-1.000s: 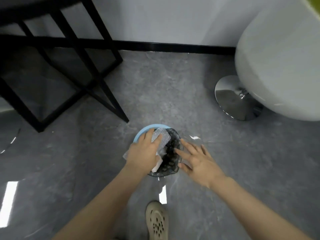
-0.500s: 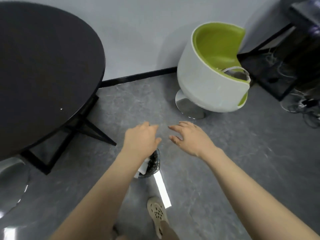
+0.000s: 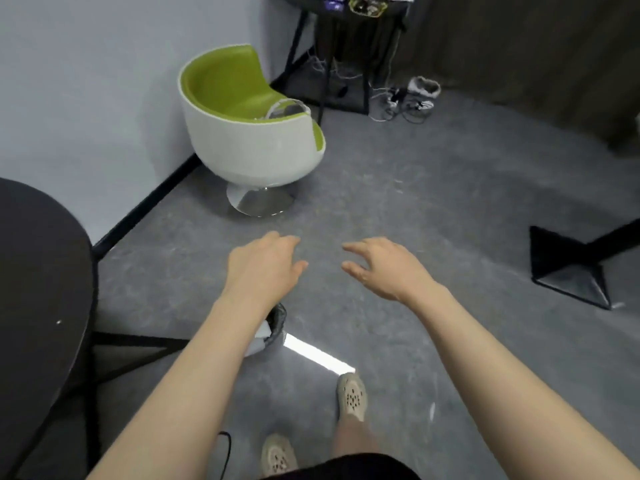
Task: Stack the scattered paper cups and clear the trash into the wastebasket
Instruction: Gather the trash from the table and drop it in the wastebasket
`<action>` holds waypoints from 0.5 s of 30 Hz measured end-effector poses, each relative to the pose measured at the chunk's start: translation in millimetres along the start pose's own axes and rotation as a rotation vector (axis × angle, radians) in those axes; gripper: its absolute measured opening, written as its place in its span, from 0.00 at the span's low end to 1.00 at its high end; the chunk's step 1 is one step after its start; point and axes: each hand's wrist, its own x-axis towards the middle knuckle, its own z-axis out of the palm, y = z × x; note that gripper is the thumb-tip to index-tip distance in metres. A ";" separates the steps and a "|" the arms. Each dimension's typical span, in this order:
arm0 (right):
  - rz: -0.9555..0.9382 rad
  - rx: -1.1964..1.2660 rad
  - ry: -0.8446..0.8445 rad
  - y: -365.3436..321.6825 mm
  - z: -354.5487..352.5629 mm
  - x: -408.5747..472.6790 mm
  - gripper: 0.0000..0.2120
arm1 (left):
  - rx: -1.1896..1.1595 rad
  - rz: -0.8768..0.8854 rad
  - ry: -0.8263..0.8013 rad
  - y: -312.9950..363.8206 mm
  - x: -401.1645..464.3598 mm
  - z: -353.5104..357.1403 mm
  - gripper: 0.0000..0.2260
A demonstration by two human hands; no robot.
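My left hand and my right hand hover side by side above the grey floor, fingers relaxed and empty. The wastebasket, lined with a dark bag, stands on the floor below my left forearm, which hides most of it. A bit of white trash shows at its rim. No paper cups are in view.
A black round table fills the left edge, with its black frame beneath. A white and green tub chair stands by the wall. A black stand with cables is at the back, another black base at right. My feet are below.
Both hands have lifted off the wastebasket, leaving the trash inside. The view has swung up and to the right, away from the basket, bringing the chair and the far stand into sight.
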 end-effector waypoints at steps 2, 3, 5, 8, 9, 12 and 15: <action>0.097 0.034 0.022 14.2 8.8 -44.0 0.23 | 0.019 0.106 -0.023 27.1 -9.9 0.9 0.21; 0.151 0.053 0.031 21.9 13.4 -65.7 0.24 | 0.030 0.160 -0.033 42.5 -14.7 2.0 0.21; 0.264 0.089 0.048 36.5 22.5 -110.9 0.24 | 0.052 0.266 -0.059 75.0 -28.4 5.8 0.21; 0.422 0.134 0.097 54.2 34.8 -178.8 0.24 | 0.085 0.421 -0.077 121.1 -57.5 13.3 0.21; 0.470 0.145 0.111 57.9 39.5 -202.1 0.24 | 0.095 0.472 -0.077 135.4 -70.0 16.0 0.21; 0.585 0.178 0.146 62.5 57.4 -270.2 0.23 | 0.126 0.600 -0.073 173.3 -111.7 25.9 0.21; 0.693 0.201 0.160 57.9 83.7 -345.1 0.23 | 0.138 0.706 -0.086 207.1 -163.0 41.4 0.21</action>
